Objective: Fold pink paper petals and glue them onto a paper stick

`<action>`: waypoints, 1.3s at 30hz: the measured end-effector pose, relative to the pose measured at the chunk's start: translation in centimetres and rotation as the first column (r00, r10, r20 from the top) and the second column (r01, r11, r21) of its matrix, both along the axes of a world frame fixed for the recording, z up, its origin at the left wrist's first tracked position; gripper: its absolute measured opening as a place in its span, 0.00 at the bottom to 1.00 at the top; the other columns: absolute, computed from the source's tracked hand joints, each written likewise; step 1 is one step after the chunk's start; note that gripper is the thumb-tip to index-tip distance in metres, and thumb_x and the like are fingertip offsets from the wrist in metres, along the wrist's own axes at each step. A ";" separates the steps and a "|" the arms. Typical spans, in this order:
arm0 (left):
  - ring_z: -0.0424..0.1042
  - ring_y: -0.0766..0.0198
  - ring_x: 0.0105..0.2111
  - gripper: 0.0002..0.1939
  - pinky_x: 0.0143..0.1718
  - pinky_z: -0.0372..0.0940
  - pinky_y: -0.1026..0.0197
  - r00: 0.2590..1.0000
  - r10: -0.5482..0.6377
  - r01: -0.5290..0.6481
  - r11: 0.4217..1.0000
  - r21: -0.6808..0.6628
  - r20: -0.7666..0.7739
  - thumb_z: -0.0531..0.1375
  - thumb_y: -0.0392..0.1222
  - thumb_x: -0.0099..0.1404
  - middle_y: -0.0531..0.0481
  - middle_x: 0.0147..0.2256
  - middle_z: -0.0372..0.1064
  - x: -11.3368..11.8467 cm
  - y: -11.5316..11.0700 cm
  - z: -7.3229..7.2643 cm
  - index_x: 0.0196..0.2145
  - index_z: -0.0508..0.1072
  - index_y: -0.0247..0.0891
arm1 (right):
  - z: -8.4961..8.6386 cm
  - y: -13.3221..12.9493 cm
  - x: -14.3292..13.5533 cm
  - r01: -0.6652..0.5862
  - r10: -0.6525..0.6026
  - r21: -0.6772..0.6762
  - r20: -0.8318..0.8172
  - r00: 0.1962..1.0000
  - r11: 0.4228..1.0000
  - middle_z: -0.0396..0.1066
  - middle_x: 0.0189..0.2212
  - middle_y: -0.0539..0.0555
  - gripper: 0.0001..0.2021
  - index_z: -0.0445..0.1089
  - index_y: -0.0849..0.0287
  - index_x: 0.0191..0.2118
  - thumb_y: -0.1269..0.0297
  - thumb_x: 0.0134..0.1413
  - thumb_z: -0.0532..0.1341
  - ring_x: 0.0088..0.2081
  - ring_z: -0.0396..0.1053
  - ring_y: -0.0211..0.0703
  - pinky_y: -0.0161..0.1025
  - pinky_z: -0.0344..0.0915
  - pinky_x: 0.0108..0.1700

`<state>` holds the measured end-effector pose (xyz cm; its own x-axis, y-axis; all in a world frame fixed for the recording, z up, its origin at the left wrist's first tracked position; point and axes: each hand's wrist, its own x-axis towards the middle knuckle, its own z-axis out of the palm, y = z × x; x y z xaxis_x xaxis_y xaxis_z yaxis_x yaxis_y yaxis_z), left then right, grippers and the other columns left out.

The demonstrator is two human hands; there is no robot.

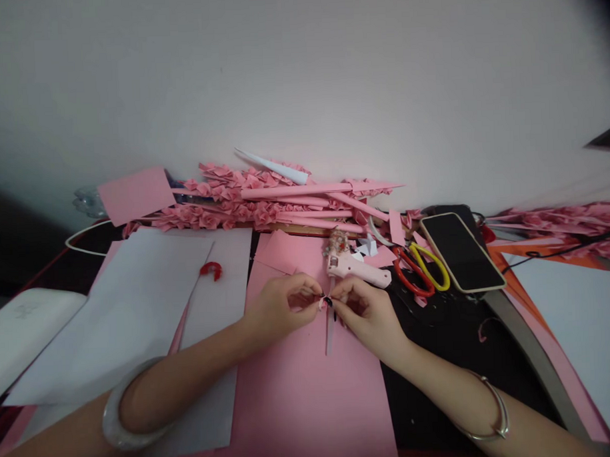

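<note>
My left hand (287, 302) and my right hand (370, 313) meet above a large pink paper sheet (311, 395). Both pinch a small dark piece with a bit of pale pink (326, 301) between thumbs and fingertips; it is too small to name. Just behind the fingers lies a pink glue gun (359, 268), with a clump of hardened glue at its front. A thin pale pointed strip (330, 337) shows below my fingertips on the pink sheet, its upper part hidden by them.
Stacked white sheets (132, 294) lie left, with a red ring-shaped piece (210, 270) on top. Pink paper flower stems (224, 214) are piled along the wall. Red scissors (411, 271), yellow-handled scissors (434, 267) and a phone (463, 253) lie right. A white box-like object (33, 328) sits far left.
</note>
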<state>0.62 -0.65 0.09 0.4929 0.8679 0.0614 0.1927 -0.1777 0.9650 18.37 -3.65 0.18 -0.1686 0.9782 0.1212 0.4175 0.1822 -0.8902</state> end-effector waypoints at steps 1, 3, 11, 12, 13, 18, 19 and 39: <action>0.72 0.66 0.31 0.04 0.37 0.69 0.63 1.000 -0.001 0.001 1.000 0.001 -0.005 0.59 0.33 0.56 0.49 0.30 0.71 0.0 0.0 0.0 0.32 0.69 0.33 | 0.0 0.0 0.0 0.000 0.000 0.007 0.004 1.000 1.000 0.64 0.22 0.47 0.01 0.66 0.59 0.31 0.71 0.52 0.59 0.21 0.61 0.34 0.31 0.60 0.23; 0.72 0.66 0.31 0.05 0.36 0.69 0.64 1.000 0.002 -0.002 1.000 0.004 -0.012 0.59 0.33 0.55 0.49 0.30 0.71 -0.1 0.0 -0.1 0.32 0.69 0.34 | 0.0 -0.1 0.0 0.001 -0.001 0.022 0.014 1.000 1.000 0.64 0.22 0.48 0.01 0.66 0.59 0.31 0.71 0.52 0.59 0.21 0.61 0.34 0.32 0.60 0.24; 0.72 0.68 0.28 0.04 0.33 0.69 0.65 0.999 0.019 -0.018 1.000 0.022 -0.044 0.59 0.33 0.54 0.50 0.28 0.70 0.0 -0.1 0.1 0.31 0.68 0.34 | 0.0 -0.2 -0.1 -0.015 0.012 0.067 0.037 0.999 0.998 0.66 0.23 0.49 0.02 0.66 0.58 0.30 0.71 0.51 0.59 0.24 0.63 0.36 0.33 0.62 0.26; 0.72 0.68 0.28 0.04 0.33 0.69 0.65 0.999 0.019 -0.018 0.999 0.027 -0.047 0.58 0.33 0.54 0.51 0.28 0.70 0.0 -0.1 0.1 0.30 0.68 0.35 | 0.0 -0.2 -0.1 -0.017 0.014 0.073 0.041 0.999 0.997 0.66 0.23 0.50 0.02 0.66 0.58 0.30 0.71 0.51 0.59 0.24 0.64 0.36 0.33 0.63 0.27; 0.71 0.68 0.28 0.04 0.33 0.68 0.65 0.999 0.019 -0.017 0.999 0.031 -0.049 0.58 0.33 0.54 0.51 0.28 0.70 0.0 -0.1 0.1 0.30 0.68 0.35 | -0.1 -0.2 -0.1 -0.020 0.016 0.077 0.044 0.999 0.997 0.66 0.24 0.50 0.02 0.66 0.58 0.30 0.71 0.51 0.59 0.24 0.64 0.37 0.33 0.63 0.27; 0.72 0.67 0.29 0.04 0.33 0.68 0.65 0.998 0.026 -0.024 0.999 0.030 -0.055 0.58 0.34 0.54 0.50 0.29 0.71 0.0 -0.1 0.1 0.31 0.68 0.35 | 0.0 -0.1 -0.1 -0.021 0.017 0.089 0.041 0.999 0.996 0.66 0.23 0.50 0.02 0.66 0.58 0.30 0.71 0.51 0.59 0.24 0.64 0.37 0.33 0.63 0.27; 0.72 0.67 0.29 0.04 0.33 0.69 0.65 0.998 0.028 -0.026 0.999 0.031 -0.061 0.58 0.34 0.54 0.50 0.29 0.71 0.0 -0.1 0.0 0.31 0.68 0.34 | 0.0 -0.1 -0.1 -0.022 0.018 0.089 0.042 0.999 0.996 0.66 0.23 0.50 0.02 0.66 0.59 0.30 0.71 0.51 0.59 0.24 0.64 0.36 0.33 0.62 0.26; 0.73 0.65 0.30 0.06 0.36 0.69 0.63 0.999 0.047 -0.047 0.999 -0.008 -0.005 0.59 0.34 0.55 0.48 0.30 0.72 0.0 -0.2 -0.7 0.33 0.70 0.34 | 0.2 -0.1 0.3 -0.016 0.010 -0.056 -0.091 0.996 0.998 0.62 0.19 0.48 0.12 0.62 0.58 0.29 0.61 0.62 0.50 0.18 0.59 0.34 0.32 0.58 0.22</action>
<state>0.63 -0.80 -0.63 0.4516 0.8907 0.0519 0.2051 -0.1603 0.9655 18.71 -3.76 0.38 -0.1722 0.9817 0.0809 0.3328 0.1352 -0.9333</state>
